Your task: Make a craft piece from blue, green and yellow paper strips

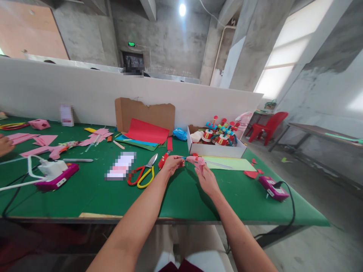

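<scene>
My right hand (208,180) is closed around a pink hot glue gun (197,161), its nozzle pointing left. The fingers of my left hand (172,165) pinch a small blue piece (184,158) right at the nozzle; its exact shape is too small to make out. Both hands are raised a little over the green tabletop (181,200). Just left of my left hand lies a red-handled tool (163,160), partly hidden by it. Scissors (146,166) with one red and one yellow handle rest beside that.
A white box (218,150) holds colourful robot-like figures (222,138). Pale green paper (242,164) lies before it. Red paper (147,132) tops a coloured stack. Purple power strips (273,189) sit on both sides. A person's hand (5,145) and another pink glue gun (56,151) are at left.
</scene>
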The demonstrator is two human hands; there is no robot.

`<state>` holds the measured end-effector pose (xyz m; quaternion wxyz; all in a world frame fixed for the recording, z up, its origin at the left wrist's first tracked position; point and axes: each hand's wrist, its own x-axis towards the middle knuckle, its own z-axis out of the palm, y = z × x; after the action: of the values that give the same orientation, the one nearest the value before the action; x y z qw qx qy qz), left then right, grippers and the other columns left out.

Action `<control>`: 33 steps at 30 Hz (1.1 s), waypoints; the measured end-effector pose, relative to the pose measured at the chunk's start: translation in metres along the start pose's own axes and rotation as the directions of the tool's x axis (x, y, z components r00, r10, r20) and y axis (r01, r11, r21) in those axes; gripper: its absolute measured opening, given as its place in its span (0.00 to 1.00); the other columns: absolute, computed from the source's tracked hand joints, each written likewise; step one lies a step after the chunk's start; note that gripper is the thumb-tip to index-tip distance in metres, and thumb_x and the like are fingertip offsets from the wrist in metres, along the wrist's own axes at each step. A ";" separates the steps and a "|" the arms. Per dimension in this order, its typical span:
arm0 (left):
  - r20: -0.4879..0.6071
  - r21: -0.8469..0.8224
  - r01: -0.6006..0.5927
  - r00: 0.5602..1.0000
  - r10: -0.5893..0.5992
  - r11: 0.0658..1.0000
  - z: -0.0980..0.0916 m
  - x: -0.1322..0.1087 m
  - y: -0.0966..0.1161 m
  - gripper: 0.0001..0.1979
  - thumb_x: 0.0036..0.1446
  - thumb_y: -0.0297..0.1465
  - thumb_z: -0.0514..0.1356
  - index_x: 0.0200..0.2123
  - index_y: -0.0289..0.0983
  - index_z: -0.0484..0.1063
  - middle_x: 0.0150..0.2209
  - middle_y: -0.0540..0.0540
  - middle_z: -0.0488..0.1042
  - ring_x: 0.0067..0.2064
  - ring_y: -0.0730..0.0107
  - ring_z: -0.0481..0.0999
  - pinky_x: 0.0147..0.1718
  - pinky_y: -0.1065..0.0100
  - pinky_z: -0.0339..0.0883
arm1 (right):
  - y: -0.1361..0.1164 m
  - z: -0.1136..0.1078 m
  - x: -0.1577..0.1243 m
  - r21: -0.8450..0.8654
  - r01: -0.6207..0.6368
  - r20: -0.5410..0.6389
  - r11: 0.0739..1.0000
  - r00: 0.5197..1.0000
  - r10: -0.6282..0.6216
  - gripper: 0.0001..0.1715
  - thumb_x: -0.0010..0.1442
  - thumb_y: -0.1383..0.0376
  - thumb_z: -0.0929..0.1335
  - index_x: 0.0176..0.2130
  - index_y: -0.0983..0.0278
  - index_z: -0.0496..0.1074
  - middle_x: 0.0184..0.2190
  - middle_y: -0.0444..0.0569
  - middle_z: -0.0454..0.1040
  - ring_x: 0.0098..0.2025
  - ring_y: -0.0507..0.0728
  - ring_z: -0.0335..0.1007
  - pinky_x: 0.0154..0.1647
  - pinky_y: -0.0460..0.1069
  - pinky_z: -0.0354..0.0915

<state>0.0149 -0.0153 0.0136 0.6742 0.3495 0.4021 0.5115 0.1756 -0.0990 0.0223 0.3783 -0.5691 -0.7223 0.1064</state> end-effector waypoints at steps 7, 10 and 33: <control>0.007 0.006 -0.016 1.000 0.016 1.000 -0.003 0.004 -0.003 0.10 0.40 0.20 0.69 0.24 0.30 0.70 0.17 0.50 0.70 0.21 0.77 0.70 0.25 0.72 0.67 | 0.003 0.002 0.000 -0.013 -0.020 -0.002 1.000 1.000 0.020 0.27 0.62 0.56 0.57 0.56 0.65 0.64 0.52 0.56 0.71 0.56 0.62 0.66 0.55 0.55 0.62; 0.016 0.006 -0.017 1.000 0.017 1.000 -0.003 0.004 -0.003 0.10 0.40 0.20 0.69 0.24 0.30 0.70 0.18 0.49 0.71 0.21 0.77 0.71 0.25 0.73 0.67 | 0.005 0.002 0.000 -0.019 -0.005 -0.010 1.000 1.000 0.005 0.28 0.62 0.56 0.57 0.56 0.65 0.63 0.53 0.56 0.70 0.56 0.62 0.65 0.55 0.55 0.62; -0.006 0.005 0.001 1.000 -0.001 1.000 0.000 0.002 -0.001 0.07 0.43 0.18 0.66 0.24 0.30 0.70 0.17 0.50 0.71 0.21 0.77 0.70 0.26 0.72 0.67 | 0.000 -0.002 0.000 0.072 -0.003 -0.053 0.997 0.999 0.006 0.24 0.61 0.58 0.59 0.53 0.65 0.66 0.52 0.57 0.71 0.55 0.63 0.66 0.54 0.55 0.62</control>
<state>0.0152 -0.0137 0.0122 0.6724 0.3495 0.4057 0.5111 0.1766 -0.0996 0.0238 0.4175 -0.5593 -0.7064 0.1182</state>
